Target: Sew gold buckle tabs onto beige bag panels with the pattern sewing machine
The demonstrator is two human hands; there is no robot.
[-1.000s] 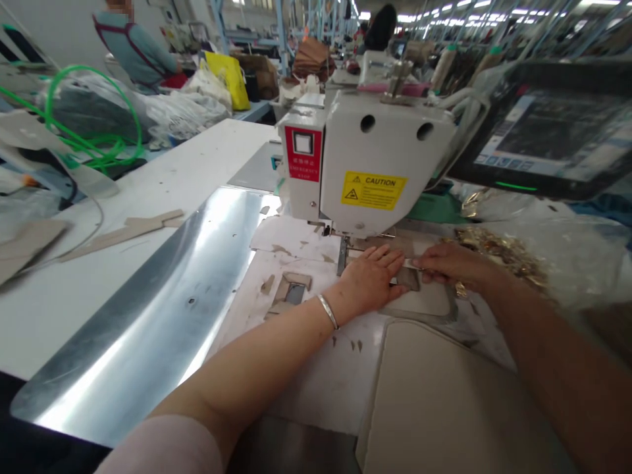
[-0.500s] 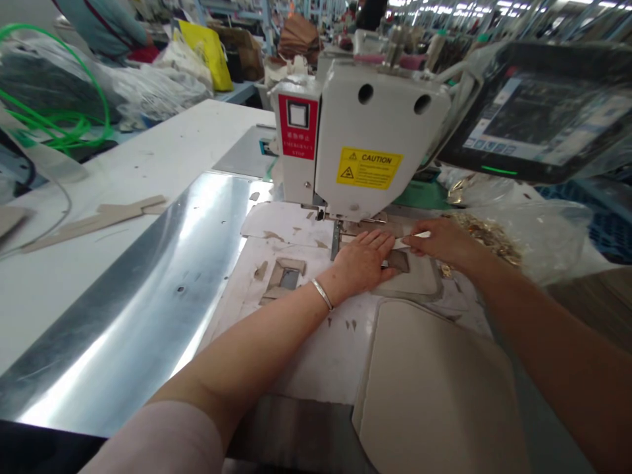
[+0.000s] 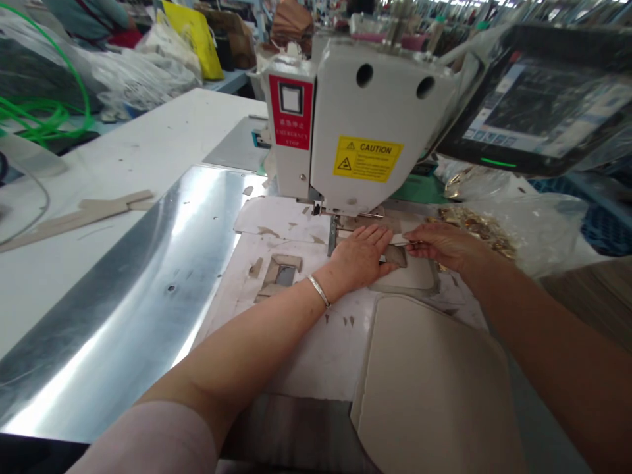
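Note:
My left hand lies flat, fingers stretched out, on a small brown leather piece just below the head of a white sewing machine. My right hand is closed in a pinch on a thin white strip that lies over that piece. Both hands rest on a beige leather panel on a pale template sheet. A silver bangle sits on my left wrist.
A larger beige panel lies near the front edge. A shiny metal plate covers the table's left part. A touchscreen hangs at the right above a plastic bag with gold hardware. Beige strips lie on the white table.
The view has tipped down and moved closer to the machine. Both hands stay at the same spot under the machine head, the right one still pinching the white strip.

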